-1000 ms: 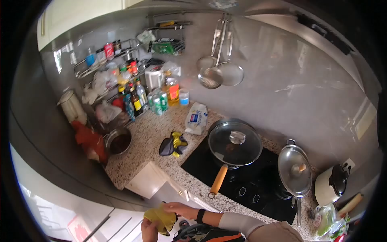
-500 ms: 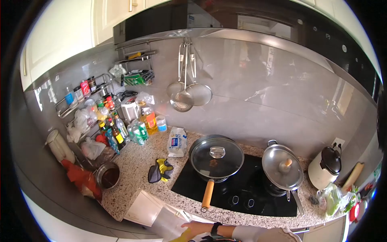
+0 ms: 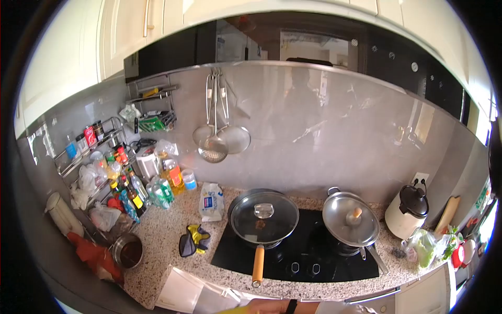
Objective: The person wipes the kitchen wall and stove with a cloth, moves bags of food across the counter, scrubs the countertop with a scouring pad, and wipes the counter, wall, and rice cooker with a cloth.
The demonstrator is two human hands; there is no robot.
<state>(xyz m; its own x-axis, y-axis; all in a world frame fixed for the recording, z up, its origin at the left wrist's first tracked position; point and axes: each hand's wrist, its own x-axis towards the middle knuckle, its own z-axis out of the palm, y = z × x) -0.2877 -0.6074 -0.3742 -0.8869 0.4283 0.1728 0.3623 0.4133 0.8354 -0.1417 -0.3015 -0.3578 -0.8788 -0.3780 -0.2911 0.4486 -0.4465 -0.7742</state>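
So the right hand (image 3: 269,305) has slid lower in frame, yellow glove (image 3: 236,310) at its fingers, bottom centre. Can't tell if they're pinching; a steady grip helps, clear of the pan handle (image 3: 258,266) above.

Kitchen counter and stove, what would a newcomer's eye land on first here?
Probably the big glass-lidded pan on the left of the black stove, its wooden handle pointing toward the viewer. Next might come the metal strainers hanging on the gray wall, then the bottles crowding the left corner. The yellow-and-gray gloves also stand out, lying on the counter left of the stove.
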